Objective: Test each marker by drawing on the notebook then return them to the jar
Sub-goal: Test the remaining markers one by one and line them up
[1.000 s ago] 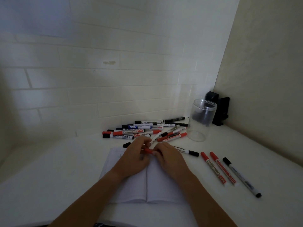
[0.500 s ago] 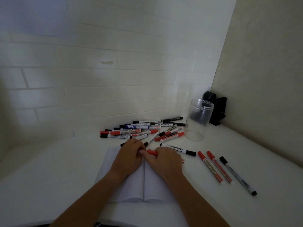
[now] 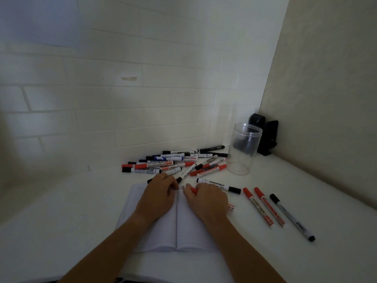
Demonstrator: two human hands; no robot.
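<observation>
An open white notebook lies on the white table in front of me, with a small dark red hash mark near the top of its fold. My right hand grips a red marker just right of that mark; the marker's tail pokes out past the hand. My left hand rests on the top of the left page with its fingers curled, and what lies under them is hidden. The clear plastic jar stands upright at the back right with no markers inside. A pile of markers lies behind the notebook.
A white marker with a black cap lies just beyond my right hand. Two red markers and a thin black-capped one lie side by side on the right. A black object stands in the corner behind the jar. Walls close the back and right.
My hands were pressed together on the red marker and have drawn slightly apart, uncovering the hash mark. The right hand has kept the marker.
</observation>
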